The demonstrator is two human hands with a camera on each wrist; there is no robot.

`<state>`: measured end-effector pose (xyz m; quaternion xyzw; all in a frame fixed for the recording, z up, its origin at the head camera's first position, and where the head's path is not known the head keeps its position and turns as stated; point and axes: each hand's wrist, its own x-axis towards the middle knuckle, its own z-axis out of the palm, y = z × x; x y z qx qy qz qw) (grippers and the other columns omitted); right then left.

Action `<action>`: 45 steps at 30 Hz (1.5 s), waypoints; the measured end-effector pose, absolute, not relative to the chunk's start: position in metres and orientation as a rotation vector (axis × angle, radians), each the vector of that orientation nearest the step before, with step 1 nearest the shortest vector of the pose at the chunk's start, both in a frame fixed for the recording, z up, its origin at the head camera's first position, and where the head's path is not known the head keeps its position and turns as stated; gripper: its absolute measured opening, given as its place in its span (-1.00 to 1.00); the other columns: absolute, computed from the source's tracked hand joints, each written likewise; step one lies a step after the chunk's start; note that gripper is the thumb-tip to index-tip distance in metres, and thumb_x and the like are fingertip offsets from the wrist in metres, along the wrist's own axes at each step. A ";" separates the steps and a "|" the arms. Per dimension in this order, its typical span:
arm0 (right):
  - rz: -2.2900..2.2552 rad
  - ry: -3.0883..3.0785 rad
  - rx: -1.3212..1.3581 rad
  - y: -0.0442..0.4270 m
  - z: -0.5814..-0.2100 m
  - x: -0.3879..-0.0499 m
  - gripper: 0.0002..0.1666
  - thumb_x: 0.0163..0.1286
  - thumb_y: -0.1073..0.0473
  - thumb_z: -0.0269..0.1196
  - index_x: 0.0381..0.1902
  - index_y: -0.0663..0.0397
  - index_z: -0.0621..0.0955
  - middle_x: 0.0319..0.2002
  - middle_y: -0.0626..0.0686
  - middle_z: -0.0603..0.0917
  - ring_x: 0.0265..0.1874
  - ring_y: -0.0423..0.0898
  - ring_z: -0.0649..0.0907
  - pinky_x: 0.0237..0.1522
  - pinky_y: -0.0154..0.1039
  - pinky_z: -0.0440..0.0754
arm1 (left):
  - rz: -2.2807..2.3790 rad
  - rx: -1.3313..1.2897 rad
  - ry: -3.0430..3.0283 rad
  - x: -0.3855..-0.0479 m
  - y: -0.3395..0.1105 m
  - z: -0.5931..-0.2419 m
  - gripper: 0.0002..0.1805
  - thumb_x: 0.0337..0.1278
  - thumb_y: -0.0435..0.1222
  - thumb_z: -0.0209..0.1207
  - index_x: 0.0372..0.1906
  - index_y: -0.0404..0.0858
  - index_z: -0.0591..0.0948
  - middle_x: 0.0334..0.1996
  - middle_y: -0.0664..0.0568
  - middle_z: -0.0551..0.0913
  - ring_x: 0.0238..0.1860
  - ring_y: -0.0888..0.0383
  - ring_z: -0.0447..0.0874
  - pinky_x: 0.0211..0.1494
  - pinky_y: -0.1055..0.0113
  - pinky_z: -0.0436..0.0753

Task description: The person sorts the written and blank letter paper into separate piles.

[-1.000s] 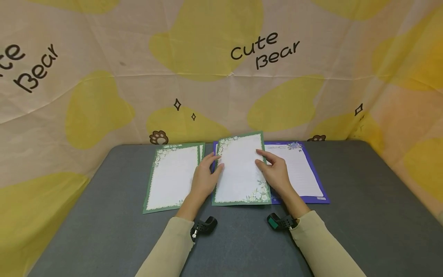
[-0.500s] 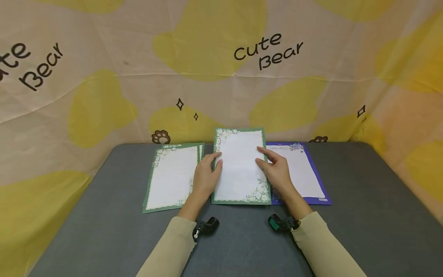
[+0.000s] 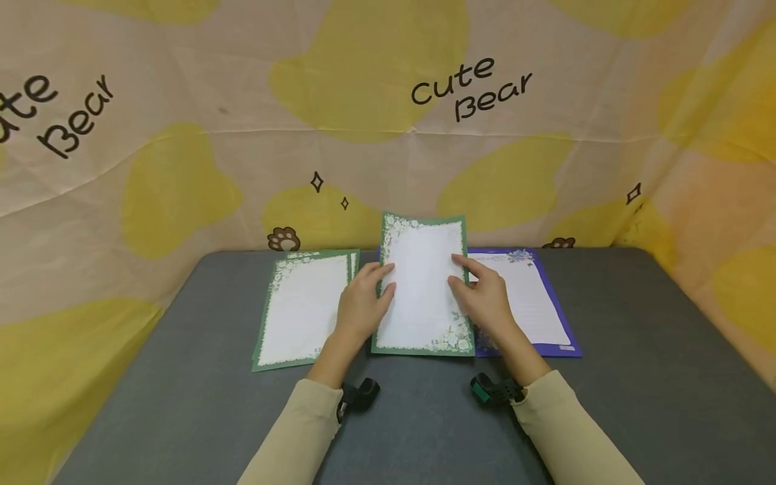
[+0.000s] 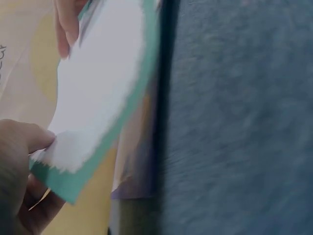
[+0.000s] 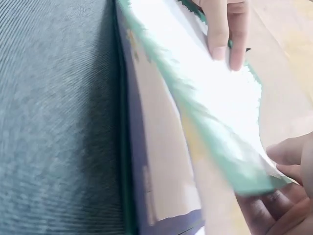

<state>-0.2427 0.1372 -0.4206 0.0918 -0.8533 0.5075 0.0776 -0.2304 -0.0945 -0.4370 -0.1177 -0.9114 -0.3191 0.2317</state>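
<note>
A green-bordered sheet of paper (image 3: 422,296) with white flowers at its corners is held up in the middle of the head view, its top edge bowed. My left hand (image 3: 362,304) pinches its left side, and the thumb (image 4: 36,136) lies on the white face in the left wrist view. On the other side my right hand (image 3: 488,300) pinches the right edge, fingers behind the sheet (image 5: 230,112) in the right wrist view. A purple-bordered sheet (image 3: 529,310) lies behind and to the right, partly covered by the held sheet.
More green-bordered sheets (image 3: 301,311), slightly fanned, lie on the dark grey table (image 3: 182,377) left of my left hand. A yellow-patterned cloth (image 3: 364,87) hangs behind the table's far edge.
The held sheet's top edge has risen and straightened from a slight slant. Both hands keep their grip and have shifted only a little. The other sheets lie as before.
</note>
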 end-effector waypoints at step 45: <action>1.523 -2.634 0.737 0.015 -0.361 -0.245 -0.37 0.44 0.29 0.13 0.45 -0.15 0.47 -0.77 -0.01 0.34 -0.80 -0.18 0.18 -0.70 -0.35 0.16 | -0.979 0.189 -2.565 -0.194 -0.227 -0.347 -0.65 0.32 -0.28 0.27 0.17 -0.15 0.71 -0.74 0.08 0.24 -0.65 0.10 0.18 -0.58 0.32 0.23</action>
